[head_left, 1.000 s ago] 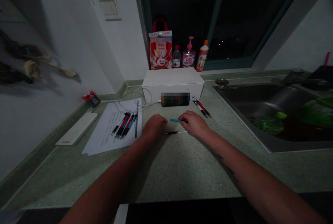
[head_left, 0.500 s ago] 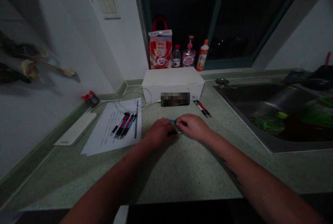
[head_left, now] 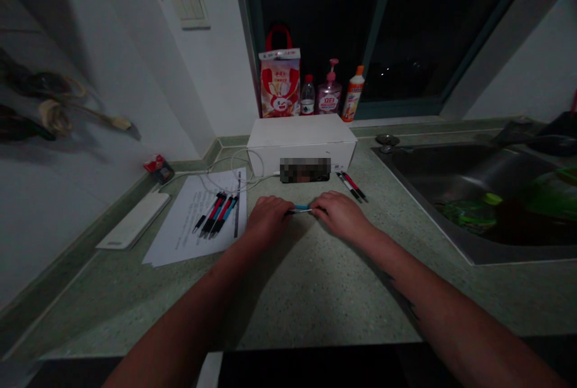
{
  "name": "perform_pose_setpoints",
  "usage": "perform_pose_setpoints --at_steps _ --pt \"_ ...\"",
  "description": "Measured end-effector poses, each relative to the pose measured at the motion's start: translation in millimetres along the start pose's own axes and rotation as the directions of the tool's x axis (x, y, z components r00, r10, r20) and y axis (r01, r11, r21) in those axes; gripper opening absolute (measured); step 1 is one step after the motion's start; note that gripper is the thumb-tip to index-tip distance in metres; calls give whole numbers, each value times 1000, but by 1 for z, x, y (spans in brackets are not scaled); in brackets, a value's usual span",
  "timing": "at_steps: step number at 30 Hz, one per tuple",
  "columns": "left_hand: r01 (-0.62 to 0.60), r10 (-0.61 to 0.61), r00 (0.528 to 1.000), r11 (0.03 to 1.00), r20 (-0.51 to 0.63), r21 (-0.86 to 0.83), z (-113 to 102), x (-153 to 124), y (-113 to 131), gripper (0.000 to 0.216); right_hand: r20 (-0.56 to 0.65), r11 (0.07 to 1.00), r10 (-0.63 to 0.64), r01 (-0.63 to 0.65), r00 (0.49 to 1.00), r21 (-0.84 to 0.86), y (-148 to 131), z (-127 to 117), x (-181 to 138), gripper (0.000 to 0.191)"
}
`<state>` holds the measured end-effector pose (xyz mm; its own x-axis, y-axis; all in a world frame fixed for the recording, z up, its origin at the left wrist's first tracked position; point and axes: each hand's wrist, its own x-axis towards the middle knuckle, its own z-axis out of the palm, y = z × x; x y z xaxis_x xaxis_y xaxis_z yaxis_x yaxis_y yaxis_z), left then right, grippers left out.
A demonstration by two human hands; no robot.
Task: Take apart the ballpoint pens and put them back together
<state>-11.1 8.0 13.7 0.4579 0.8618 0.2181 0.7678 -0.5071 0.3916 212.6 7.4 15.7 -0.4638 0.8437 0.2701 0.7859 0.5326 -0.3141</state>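
My left hand [head_left: 267,217] and my right hand [head_left: 339,214] rest close together on the green speckled countertop [head_left: 315,280]. Between them are a short blue pen barrel [head_left: 302,207] and a thin refill [head_left: 299,212] with a dark tip. My left fingers are closed on the refill's dark end. My right fingers are pinched around the blue barrel's right end. Several assembled red, blue and black pens [head_left: 215,215] lie on a printed paper sheet [head_left: 193,220] to the left. Two more pens [head_left: 351,186] lie to the right of the phone.
A white box [head_left: 301,139] with a phone [head_left: 305,170] leaning on it stands behind my hands, a white cable [head_left: 229,172] looping left. Bottles [head_left: 329,92] and a red bag [head_left: 279,78] sit on the sill. A steel sink [head_left: 478,196] lies right; a white power strip [head_left: 133,221] left.
My left hand took up the thin refill from the counter and brought it up beside the blue barrel; both hands have drawn together.
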Motion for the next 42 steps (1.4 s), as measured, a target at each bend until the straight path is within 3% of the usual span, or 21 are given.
perform_pose_setpoints --at_steps 6,12,19,27,31,35,42 --pt "31 -27 999 993 -35 110 -3 0 -7 21 -52 997 74 -72 996 38 5 1 0 14" --pt "27 -27 1000 996 -10 88 -1 0 0 19 -24 994 39 -36 999 100 0 2 -1 11" --pt "57 -57 998 993 -7 106 -3 3 -13 20 -27 992 81 -78 996 97 6 1 -1 14" --pt "-10 12 1000 998 -23 57 4 1 -12 18 -9 990 58 -57 998 131 1 2 -1 12" --pt "46 -44 999 994 -27 104 0 3 -18 19 -9 987 106 -104 994 119 6 -1 -1 14" --pt "139 -135 990 974 -33 182 -1 5 -24 21 39 991 95 -98 995 93 5 -3 -1 14" --pt "122 -133 991 960 28 250 2 6 -21 21 127 996 56 -64 990 60 -1 4 -3 11"
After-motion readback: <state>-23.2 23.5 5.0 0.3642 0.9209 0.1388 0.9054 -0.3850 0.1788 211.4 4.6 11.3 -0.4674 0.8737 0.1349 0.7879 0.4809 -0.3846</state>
